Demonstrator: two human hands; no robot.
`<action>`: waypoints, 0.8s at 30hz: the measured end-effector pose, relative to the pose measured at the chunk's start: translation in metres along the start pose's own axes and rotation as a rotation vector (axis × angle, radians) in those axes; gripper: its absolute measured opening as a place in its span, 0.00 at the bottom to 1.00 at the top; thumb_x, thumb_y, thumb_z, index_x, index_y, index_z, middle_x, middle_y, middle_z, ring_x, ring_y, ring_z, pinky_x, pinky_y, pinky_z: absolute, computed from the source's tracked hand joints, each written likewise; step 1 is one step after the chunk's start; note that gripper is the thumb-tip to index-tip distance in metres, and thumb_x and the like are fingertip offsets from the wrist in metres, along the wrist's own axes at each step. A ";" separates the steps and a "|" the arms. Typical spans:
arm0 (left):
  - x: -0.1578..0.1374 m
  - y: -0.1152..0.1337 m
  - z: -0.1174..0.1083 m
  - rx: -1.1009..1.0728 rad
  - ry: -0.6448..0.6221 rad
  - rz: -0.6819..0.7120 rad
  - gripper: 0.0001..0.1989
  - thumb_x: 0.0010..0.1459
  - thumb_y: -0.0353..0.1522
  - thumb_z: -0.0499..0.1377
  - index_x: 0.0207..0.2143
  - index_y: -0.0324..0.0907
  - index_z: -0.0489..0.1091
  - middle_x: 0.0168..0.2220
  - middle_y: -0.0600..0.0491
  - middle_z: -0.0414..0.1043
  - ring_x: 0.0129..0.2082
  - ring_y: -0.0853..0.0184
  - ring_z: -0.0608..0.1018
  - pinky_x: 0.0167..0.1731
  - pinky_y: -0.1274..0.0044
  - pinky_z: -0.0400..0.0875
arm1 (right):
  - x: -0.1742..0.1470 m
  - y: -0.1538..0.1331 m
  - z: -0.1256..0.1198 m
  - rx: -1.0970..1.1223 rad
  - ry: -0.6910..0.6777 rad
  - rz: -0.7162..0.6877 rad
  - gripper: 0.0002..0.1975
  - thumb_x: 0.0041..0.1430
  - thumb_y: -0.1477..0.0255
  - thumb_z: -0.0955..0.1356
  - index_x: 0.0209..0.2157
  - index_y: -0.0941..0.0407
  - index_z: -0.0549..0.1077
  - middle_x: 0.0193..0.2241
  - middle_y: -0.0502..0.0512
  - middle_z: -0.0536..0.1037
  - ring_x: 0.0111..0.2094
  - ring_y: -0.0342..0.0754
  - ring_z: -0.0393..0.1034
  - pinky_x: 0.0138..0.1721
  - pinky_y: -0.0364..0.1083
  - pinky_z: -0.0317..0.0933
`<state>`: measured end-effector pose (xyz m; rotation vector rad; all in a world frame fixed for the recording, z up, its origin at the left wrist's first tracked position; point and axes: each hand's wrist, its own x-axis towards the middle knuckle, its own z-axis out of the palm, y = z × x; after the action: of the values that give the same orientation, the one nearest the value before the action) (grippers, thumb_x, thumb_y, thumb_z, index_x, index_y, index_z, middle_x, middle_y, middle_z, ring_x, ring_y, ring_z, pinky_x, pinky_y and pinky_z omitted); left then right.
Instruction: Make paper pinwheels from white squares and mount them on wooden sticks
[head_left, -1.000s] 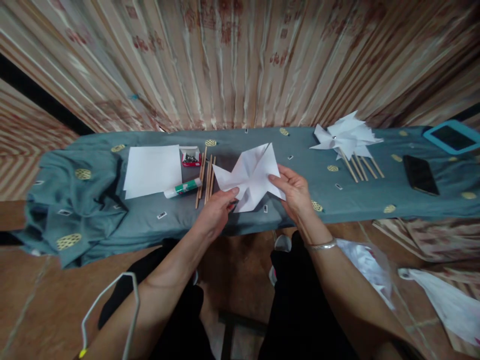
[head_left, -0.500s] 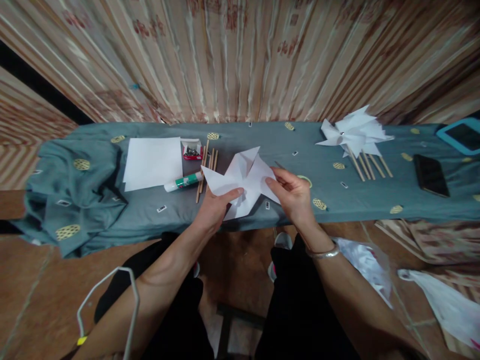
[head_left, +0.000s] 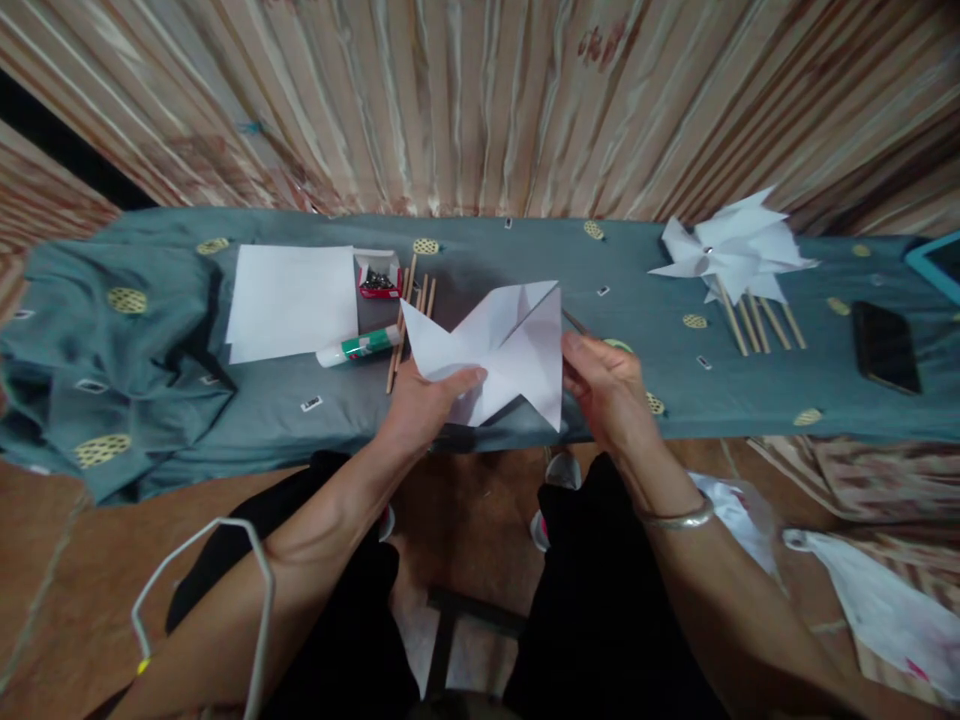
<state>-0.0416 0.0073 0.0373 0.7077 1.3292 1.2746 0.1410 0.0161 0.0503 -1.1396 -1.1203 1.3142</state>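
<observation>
A white paper pinwheel (head_left: 491, 355) with pointed blades is held over the cloth. My left hand (head_left: 420, 400) is closed on its left lower side, thumb on top near the middle and the other fingers hidden beneath. My right hand (head_left: 607, 385) is at the right edge of the paper, thumb and fingers curled together. Whether it pinches anything there is hidden. Behind that hand lies a thin dark tool with a pale green ring (head_left: 619, 345), perhaps scissors, mostly covered.
White paper sheets (head_left: 292, 300), a red box of metal pins (head_left: 379, 280), a glue stick (head_left: 360, 346) and several wooden sticks (head_left: 410, 310) lie to the left. Pinwheels on sticks (head_left: 739, 250), a phone (head_left: 885, 348) and a blue-edged device (head_left: 937, 268) lie to the right.
The right blade of the pinwheel, formerly under my right thumb, now spreads out flatter. My right hand has shifted right to the paper's edge. My left hand keeps its hold.
</observation>
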 end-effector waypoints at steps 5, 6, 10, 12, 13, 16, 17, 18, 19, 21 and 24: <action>0.005 -0.004 0.002 0.020 -0.027 0.067 0.19 0.31 0.32 0.72 0.30 0.39 0.74 0.29 0.53 0.78 0.30 0.63 0.78 0.35 0.73 0.73 | 0.003 0.001 0.001 0.008 0.082 -0.082 0.12 0.46 0.61 0.76 0.31 0.52 0.79 0.28 0.48 0.81 0.29 0.45 0.75 0.33 0.45 0.70; 0.006 -0.005 0.002 0.009 -0.040 0.069 0.19 0.31 0.31 0.72 0.30 0.39 0.74 0.29 0.53 0.78 0.30 0.63 0.78 0.35 0.73 0.73 | 0.004 0.001 0.001 -0.041 0.111 -0.135 0.11 0.45 0.63 0.76 0.32 0.52 0.79 0.29 0.48 0.82 0.30 0.45 0.75 0.35 0.46 0.70; 0.006 -0.010 0.005 -0.051 -0.066 0.006 0.17 0.32 0.31 0.72 0.28 0.39 0.74 0.29 0.54 0.78 0.29 0.64 0.78 0.34 0.73 0.73 | 0.002 0.000 -0.005 -0.425 0.164 -0.370 0.07 0.54 0.70 0.71 0.37 0.51 0.79 0.34 0.49 0.82 0.33 0.45 0.75 0.39 0.48 0.70; 0.005 -0.011 0.007 -0.104 -0.086 -0.056 0.17 0.31 0.31 0.72 0.28 0.39 0.75 0.29 0.53 0.78 0.28 0.65 0.78 0.36 0.73 0.73 | 0.000 -0.001 -0.008 -0.652 0.113 -0.530 0.08 0.59 0.73 0.68 0.39 0.50 0.79 0.39 0.50 0.82 0.40 0.47 0.76 0.45 0.50 0.69; 0.004 -0.011 0.008 -0.133 -0.098 -0.082 0.17 0.31 0.31 0.72 0.28 0.39 0.75 0.29 0.53 0.79 0.28 0.65 0.78 0.37 0.72 0.73 | -0.001 -0.001 -0.009 -0.757 0.073 -0.607 0.10 0.60 0.74 0.67 0.40 0.50 0.78 0.42 0.51 0.81 0.43 0.48 0.75 0.48 0.51 0.68; 0.003 -0.010 0.010 -0.195 -0.117 -0.121 0.16 0.31 0.31 0.72 0.28 0.38 0.77 0.30 0.52 0.80 0.30 0.64 0.79 0.39 0.71 0.74 | -0.003 -0.002 -0.011 -1.002 -0.018 -0.757 0.13 0.63 0.77 0.64 0.43 0.50 0.78 0.45 0.53 0.80 0.45 0.49 0.73 0.48 0.52 0.68; 0.002 -0.010 0.011 -0.206 -0.119 -0.119 0.16 0.32 0.31 0.72 0.28 0.39 0.77 0.31 0.51 0.80 0.31 0.63 0.80 0.40 0.71 0.74 | -0.003 -0.001 -0.011 -1.064 -0.035 -0.775 0.13 0.63 0.77 0.64 0.43 0.50 0.77 0.46 0.53 0.80 0.44 0.49 0.73 0.48 0.52 0.68; 0.002 -0.010 0.011 -0.213 -0.117 -0.114 0.16 0.32 0.31 0.72 0.28 0.39 0.77 0.31 0.51 0.80 0.31 0.62 0.80 0.41 0.70 0.74 | -0.004 -0.001 -0.011 -1.114 -0.044 -0.788 0.14 0.63 0.77 0.64 0.44 0.50 0.77 0.46 0.54 0.80 0.44 0.50 0.72 0.47 0.53 0.68; 0.002 -0.009 0.010 -0.214 -0.118 -0.112 0.16 0.32 0.31 0.72 0.28 0.39 0.77 0.31 0.51 0.80 0.33 0.61 0.80 0.42 0.70 0.73 | -0.004 -0.001 -0.011 -1.152 -0.049 -0.797 0.14 0.63 0.78 0.63 0.44 0.51 0.77 0.46 0.54 0.79 0.43 0.50 0.72 0.46 0.53 0.69; 0.002 -0.009 0.010 -0.210 -0.114 -0.109 0.16 0.32 0.31 0.72 0.29 0.39 0.77 0.32 0.51 0.80 0.35 0.59 0.80 0.43 0.69 0.73 | -0.005 -0.001 -0.010 -1.201 -0.059 -0.811 0.14 0.64 0.78 0.62 0.45 0.51 0.77 0.47 0.55 0.79 0.43 0.50 0.71 0.46 0.53 0.69; 0.001 -0.009 0.009 -0.193 -0.095 -0.120 0.16 0.32 0.30 0.72 0.29 0.41 0.76 0.31 0.52 0.80 0.36 0.58 0.80 0.44 0.69 0.72 | -0.005 -0.001 -0.010 -1.229 -0.074 -0.832 0.14 0.64 0.77 0.62 0.46 0.52 0.76 0.48 0.56 0.78 0.43 0.51 0.70 0.46 0.53 0.68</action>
<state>-0.0313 0.0088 0.0301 0.5393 1.1371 1.2379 0.1512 0.0109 0.0507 -1.1664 -2.2398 -0.0958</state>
